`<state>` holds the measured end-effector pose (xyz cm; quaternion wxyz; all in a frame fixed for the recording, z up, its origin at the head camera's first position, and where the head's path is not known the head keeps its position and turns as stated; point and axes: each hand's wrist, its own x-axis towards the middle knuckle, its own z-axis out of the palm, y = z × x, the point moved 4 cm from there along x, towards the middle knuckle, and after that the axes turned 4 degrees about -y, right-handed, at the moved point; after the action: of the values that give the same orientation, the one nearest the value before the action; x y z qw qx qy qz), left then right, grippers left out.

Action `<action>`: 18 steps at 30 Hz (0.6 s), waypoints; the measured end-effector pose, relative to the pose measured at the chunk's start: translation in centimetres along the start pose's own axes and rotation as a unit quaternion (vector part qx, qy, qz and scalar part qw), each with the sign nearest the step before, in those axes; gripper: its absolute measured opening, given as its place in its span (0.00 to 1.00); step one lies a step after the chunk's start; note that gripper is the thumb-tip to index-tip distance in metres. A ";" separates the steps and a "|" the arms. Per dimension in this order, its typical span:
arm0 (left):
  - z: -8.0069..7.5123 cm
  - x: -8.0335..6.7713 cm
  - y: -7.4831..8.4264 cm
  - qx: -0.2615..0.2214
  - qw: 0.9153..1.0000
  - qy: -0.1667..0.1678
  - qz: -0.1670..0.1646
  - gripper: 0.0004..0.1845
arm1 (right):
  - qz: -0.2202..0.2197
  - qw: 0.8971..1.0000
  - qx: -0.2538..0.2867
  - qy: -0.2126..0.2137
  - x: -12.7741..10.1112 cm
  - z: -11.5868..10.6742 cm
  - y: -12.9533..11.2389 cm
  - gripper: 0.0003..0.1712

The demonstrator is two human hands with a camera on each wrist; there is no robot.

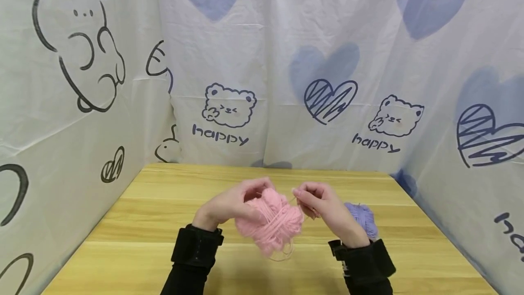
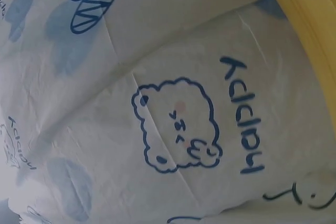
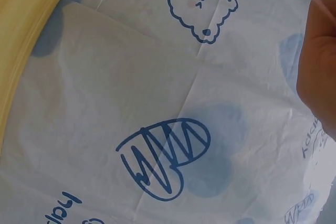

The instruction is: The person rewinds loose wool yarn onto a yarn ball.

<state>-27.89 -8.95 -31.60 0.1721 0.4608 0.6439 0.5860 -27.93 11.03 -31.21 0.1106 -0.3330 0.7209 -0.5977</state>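
In the head view a ball of pink yarn (image 1: 276,222) is held above the table by my left hand (image 1: 233,201), thumb on the near side and fingers behind it. My right hand (image 1: 323,204), just right of the ball, pinches a strand of the pink yarn between thumb and fingertips. A loose loop of yarn (image 1: 284,254) hangs under the ball. Part of my right hand (image 3: 320,66) shows at the edge of the right wrist view, with a pink strand crossing in front. The left wrist view shows neither the left hand nor the ball.
A bundle of purple yarn (image 1: 364,220) lies on the wooden table (image 1: 135,222), partly behind the right wrist. White cloth (image 1: 282,135) printed with hearts and bears hangs along the table's back and both sides.
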 end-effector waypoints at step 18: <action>-2.6 -0.1 -0.8 0.073 0.930 0.354 -0.068 0.19 | -0.043 0.999 -0.023 0.025 -0.3 0.5 -1.2 0.13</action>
<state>-30.15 -10.49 -31.68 -0.0619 0.1897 0.7338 0.6494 -26.99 10.75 -30.33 0.0593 -0.3512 0.7221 -0.5930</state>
